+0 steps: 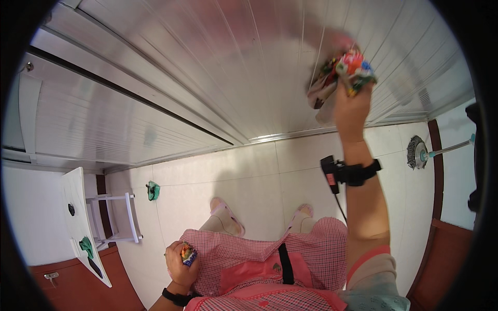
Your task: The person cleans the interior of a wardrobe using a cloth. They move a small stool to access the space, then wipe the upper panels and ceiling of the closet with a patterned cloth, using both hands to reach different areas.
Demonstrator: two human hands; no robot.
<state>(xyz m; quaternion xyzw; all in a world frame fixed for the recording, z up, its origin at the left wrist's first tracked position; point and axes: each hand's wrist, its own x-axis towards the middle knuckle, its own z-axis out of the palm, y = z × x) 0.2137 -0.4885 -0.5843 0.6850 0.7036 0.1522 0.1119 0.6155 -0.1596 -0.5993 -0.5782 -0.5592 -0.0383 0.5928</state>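
My right hand (352, 112) reaches up at the upper right, shut on a multicoloured floral cloth (354, 66). It holds the cloth against a glossy, grooved white wall panel (256, 85), where a blurred reflection shows. Down by my apron, my left hand (181, 264) grips a small bunched floral cloth (189, 254). Most of that second cloth is hidden inside the fist. The pink checked apron (241, 256) spreads below the hands, above my pale pink clogs (229, 214) on the tiled floor (256, 175).
At left stands a small white table (83, 233) carrying a green cloth (86, 247) and dark items. A green bundle (153, 190) lies on the floor near it. A grey string mop (417, 152) rests by the right wall. A metal frame edge (288, 136) runs along the panel's base.
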